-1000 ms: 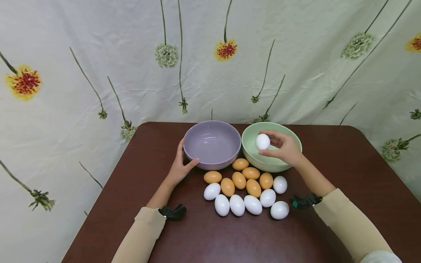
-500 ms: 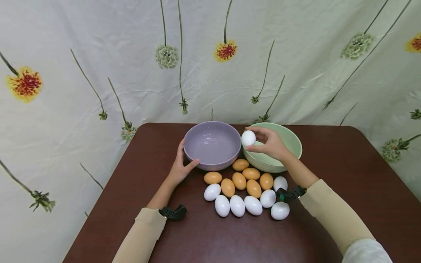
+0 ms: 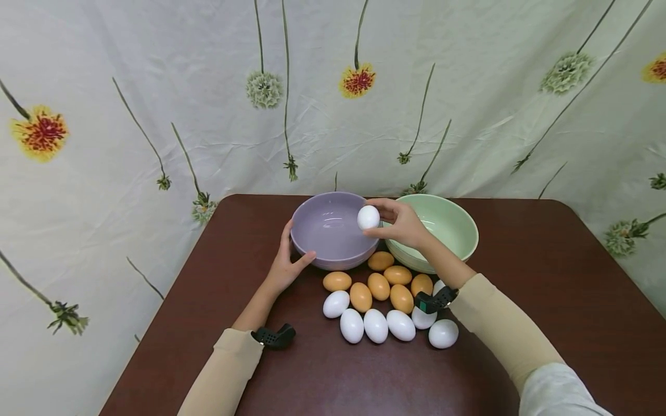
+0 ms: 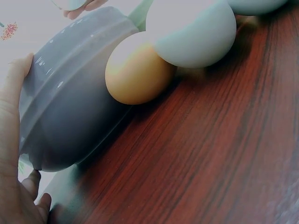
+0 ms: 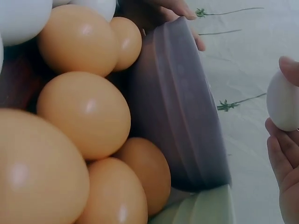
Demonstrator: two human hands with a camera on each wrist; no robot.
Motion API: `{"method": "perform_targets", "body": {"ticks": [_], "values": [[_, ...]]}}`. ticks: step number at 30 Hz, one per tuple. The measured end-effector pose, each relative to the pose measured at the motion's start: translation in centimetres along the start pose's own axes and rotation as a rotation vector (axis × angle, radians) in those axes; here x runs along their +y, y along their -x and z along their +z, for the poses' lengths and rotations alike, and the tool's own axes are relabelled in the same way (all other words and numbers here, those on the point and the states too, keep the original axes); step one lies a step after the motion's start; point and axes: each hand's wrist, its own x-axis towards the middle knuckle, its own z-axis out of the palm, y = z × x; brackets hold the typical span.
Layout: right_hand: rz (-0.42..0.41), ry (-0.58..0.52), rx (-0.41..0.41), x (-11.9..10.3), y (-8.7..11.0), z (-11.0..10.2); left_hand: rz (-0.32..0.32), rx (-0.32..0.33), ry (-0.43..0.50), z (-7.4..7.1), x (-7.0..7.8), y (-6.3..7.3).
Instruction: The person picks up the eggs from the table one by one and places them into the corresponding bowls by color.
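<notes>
My right hand [image 3: 399, 224] pinches a white egg [image 3: 368, 218] between thumb and fingertips. It holds the egg over the right side of the purple bowl [image 3: 333, 228], whose visible inside holds nothing. In the right wrist view the same egg [image 5: 283, 100] sits at the right edge, thumb above and fingers below. My left hand [image 3: 288, 261] rests against the purple bowl's near left side, thumb and fingers spread along its wall. The left wrist view shows the thumb on the bowl's outer wall [image 4: 74, 107] and fingertips by its lower edge.
A pale green bowl [image 3: 452, 222] stands right beside the purple one. In front of both lie several orange-brown eggs [image 3: 378, 286], with several white eggs [image 3: 376, 326] nearer me, partly behind my right wrist strap [image 3: 436, 300]. A flowered cloth [image 3: 208, 86] hangs behind the dark table [image 3: 312, 375].
My right hand has carried the white egg leftward, from above the green bowl to above the purple bowl's right side. The left hand and both bowls have stayed in place.
</notes>
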Motion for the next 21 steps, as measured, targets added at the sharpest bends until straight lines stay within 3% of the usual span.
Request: {"method": "perform_targets", "body": {"ticks": [17,21], "values": [[0.051,0.024,-0.03,1.5,-4.0,3.8,0.019,-0.006,0.007,0.0,-0.4,-0.3],[0.076,0.039,-0.006,1.9,-4.7,4.6,0.031,0.001,0.008,0.0,-2.3,-0.8]]}}
